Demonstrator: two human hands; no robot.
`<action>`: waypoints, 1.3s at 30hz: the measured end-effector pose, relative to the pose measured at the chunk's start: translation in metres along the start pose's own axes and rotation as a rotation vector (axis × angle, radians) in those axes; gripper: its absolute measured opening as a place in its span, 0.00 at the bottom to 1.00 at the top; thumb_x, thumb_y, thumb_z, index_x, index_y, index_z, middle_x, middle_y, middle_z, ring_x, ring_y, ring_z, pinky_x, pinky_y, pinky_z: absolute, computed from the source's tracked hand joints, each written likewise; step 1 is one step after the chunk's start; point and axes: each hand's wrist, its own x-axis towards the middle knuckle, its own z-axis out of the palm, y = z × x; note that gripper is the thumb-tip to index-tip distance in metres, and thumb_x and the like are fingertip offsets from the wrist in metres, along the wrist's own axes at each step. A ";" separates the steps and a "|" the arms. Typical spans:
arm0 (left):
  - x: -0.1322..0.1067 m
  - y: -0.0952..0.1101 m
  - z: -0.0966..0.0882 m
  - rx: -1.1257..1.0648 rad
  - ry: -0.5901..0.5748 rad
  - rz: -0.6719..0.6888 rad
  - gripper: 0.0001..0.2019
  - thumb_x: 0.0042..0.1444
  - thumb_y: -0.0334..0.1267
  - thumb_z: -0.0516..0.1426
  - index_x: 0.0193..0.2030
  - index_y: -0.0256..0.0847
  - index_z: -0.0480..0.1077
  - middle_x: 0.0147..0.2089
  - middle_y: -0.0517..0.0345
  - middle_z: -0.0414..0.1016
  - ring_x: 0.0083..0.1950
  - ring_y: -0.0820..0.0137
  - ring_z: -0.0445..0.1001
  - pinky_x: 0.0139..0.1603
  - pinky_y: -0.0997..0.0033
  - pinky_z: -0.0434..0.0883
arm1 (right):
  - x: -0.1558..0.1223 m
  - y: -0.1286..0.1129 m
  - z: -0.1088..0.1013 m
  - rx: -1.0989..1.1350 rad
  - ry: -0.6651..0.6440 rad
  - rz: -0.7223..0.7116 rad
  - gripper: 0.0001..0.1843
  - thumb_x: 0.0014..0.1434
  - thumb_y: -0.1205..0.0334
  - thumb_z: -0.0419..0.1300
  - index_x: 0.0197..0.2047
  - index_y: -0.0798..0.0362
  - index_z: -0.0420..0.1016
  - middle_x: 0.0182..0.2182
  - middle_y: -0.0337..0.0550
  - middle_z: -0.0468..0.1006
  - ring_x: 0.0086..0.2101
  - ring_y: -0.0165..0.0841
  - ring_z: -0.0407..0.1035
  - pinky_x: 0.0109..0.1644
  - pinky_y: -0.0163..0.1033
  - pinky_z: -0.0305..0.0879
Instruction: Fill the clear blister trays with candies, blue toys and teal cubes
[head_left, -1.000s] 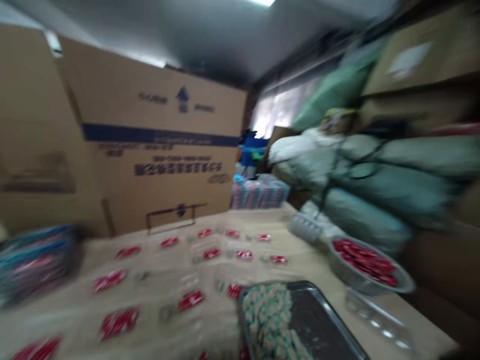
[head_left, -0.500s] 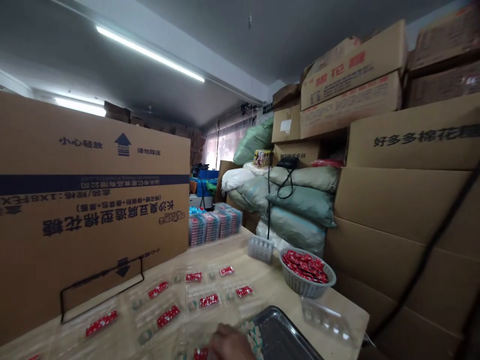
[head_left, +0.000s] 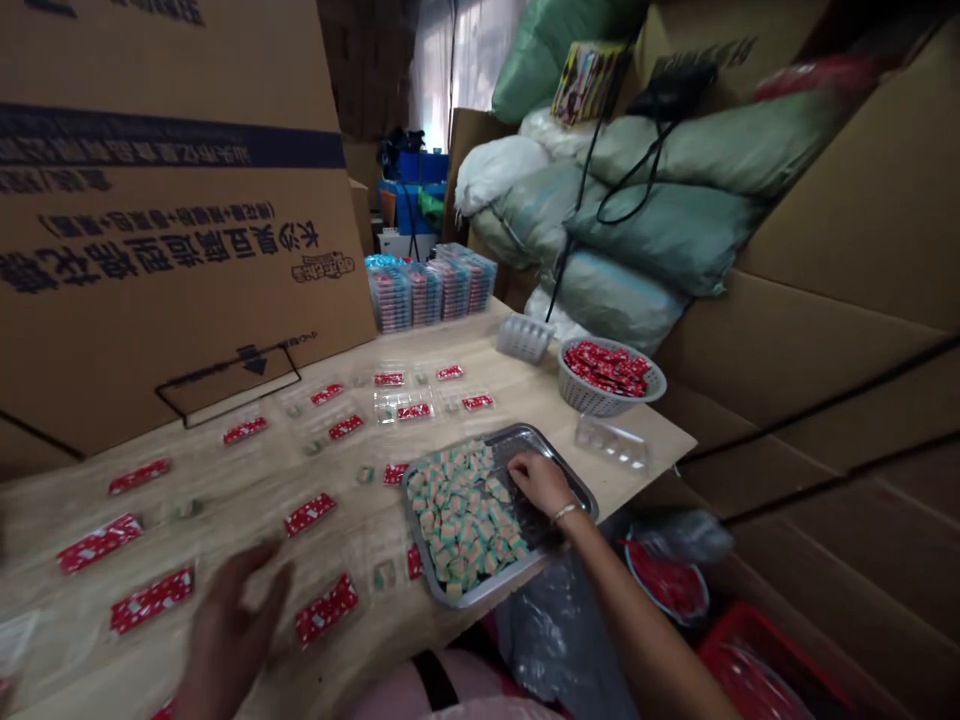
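My right hand, with a band at the wrist, is over the right part of a metal tray. Its fingers are curled together; whatever they hold, if anything, is hidden. Many small beige-and-green pieces are heaped in the tray's left part. At lower left, my left hand is blurred by motion, thumb and forefinger apart, with nothing visible between them. Near it lie red packets with white marks in clear plastic trays. Some of these trays also hold a small greenish piece.
A grey basket of red packets stands near the table's right edge, beside an empty clear tray. Stacked filled packs stand at the back. A large carton borders the left; sacks are piled behind.
The view has tilted down, bringing the whole metal tray and both hands into sight. Earlier only one hand showed, at the bottom edge beside the tray's left side.
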 end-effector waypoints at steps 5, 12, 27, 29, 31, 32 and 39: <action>0.053 0.089 0.104 0.014 -0.521 0.391 0.10 0.56 0.37 0.51 0.31 0.43 0.74 0.33 0.53 0.75 0.38 0.64 0.72 0.43 0.63 0.67 | 0.019 -0.021 0.005 0.016 -0.002 -0.084 0.09 0.57 0.66 0.56 0.38 0.53 0.76 0.38 0.44 0.77 0.39 0.31 0.70 0.42 0.31 0.60; 0.082 0.138 0.184 0.068 -0.495 0.281 0.06 0.51 0.30 0.55 0.25 0.39 0.71 0.32 0.48 0.70 0.43 0.57 0.67 0.44 0.58 0.62 | 0.005 -0.002 -0.001 -0.046 -0.047 -0.012 0.06 0.53 0.69 0.58 0.30 0.53 0.76 0.30 0.43 0.75 0.32 0.31 0.68 0.35 0.32 0.59; 0.035 0.123 0.171 -0.754 -0.620 -0.170 0.10 0.45 0.35 0.57 0.37 0.39 0.73 0.26 0.59 0.73 0.26 0.71 0.72 0.27 0.73 0.69 | -0.030 0.002 0.001 0.062 -0.173 -0.043 0.02 0.55 0.68 0.58 0.30 0.54 0.71 0.25 0.38 0.71 0.27 0.30 0.64 0.31 0.33 0.53; 0.031 0.124 0.166 -0.846 -0.612 -0.282 0.09 0.41 0.34 0.60 0.33 0.39 0.74 0.26 0.59 0.73 0.27 0.72 0.71 0.28 0.74 0.69 | -0.034 0.004 0.000 0.147 -0.136 -0.092 0.05 0.53 0.72 0.56 0.30 0.54 0.70 0.26 0.38 0.71 0.28 0.29 0.64 0.33 0.33 0.55; 0.029 0.127 0.163 -0.859 -0.577 -0.327 0.08 0.39 0.34 0.61 0.31 0.39 0.74 0.25 0.61 0.72 0.27 0.73 0.70 0.28 0.75 0.68 | -0.036 0.003 -0.003 0.296 -0.082 -0.140 0.07 0.53 0.73 0.54 0.30 0.54 0.71 0.27 0.39 0.71 0.30 0.30 0.65 0.35 0.34 0.57; 0.028 0.129 0.161 -0.864 -0.556 -0.341 0.09 0.39 0.34 0.62 0.31 0.39 0.75 0.25 0.62 0.71 0.27 0.74 0.69 0.28 0.76 0.67 | -0.037 0.001 -0.004 0.401 -0.069 -0.147 0.06 0.54 0.71 0.53 0.31 0.54 0.71 0.28 0.39 0.71 0.30 0.30 0.65 0.35 0.34 0.58; 0.021 0.141 0.163 -0.912 -0.594 -0.401 0.12 0.38 0.37 0.64 0.33 0.40 0.76 0.28 0.61 0.74 0.30 0.72 0.71 0.31 0.74 0.69 | -0.039 -0.024 0.008 1.001 -0.143 -0.055 0.10 0.51 0.56 0.60 0.33 0.54 0.71 0.24 0.34 0.70 0.25 0.27 0.63 0.30 0.32 0.61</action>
